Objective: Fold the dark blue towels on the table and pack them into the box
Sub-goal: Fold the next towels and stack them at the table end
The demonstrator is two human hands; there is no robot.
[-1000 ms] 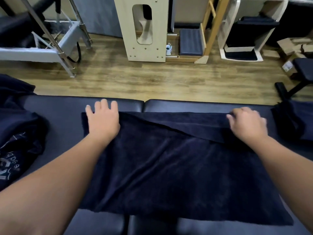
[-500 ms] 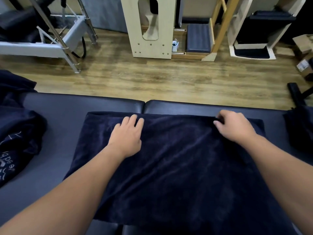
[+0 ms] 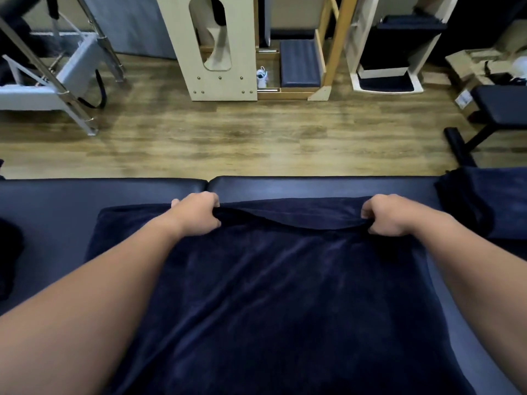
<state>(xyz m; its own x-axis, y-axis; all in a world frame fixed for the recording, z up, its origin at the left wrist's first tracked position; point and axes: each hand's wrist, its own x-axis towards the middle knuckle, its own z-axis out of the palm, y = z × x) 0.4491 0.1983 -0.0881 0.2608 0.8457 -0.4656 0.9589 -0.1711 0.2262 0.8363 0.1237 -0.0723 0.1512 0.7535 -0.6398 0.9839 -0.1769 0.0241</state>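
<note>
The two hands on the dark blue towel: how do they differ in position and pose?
The left hand grips the towel well inside its left edge; the right hand grips nearer the right edge. A left fingertip pokes out past the far edge; the right hand shows none. Both curl round the far edge, lifting it.

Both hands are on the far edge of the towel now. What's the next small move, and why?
Probably draw that edge toward the body to make the next fold. The left hand and right hand each grip the far edge of the dark blue towel, bunched and slightly lifted off the table, while the rest lies flat.
</note>
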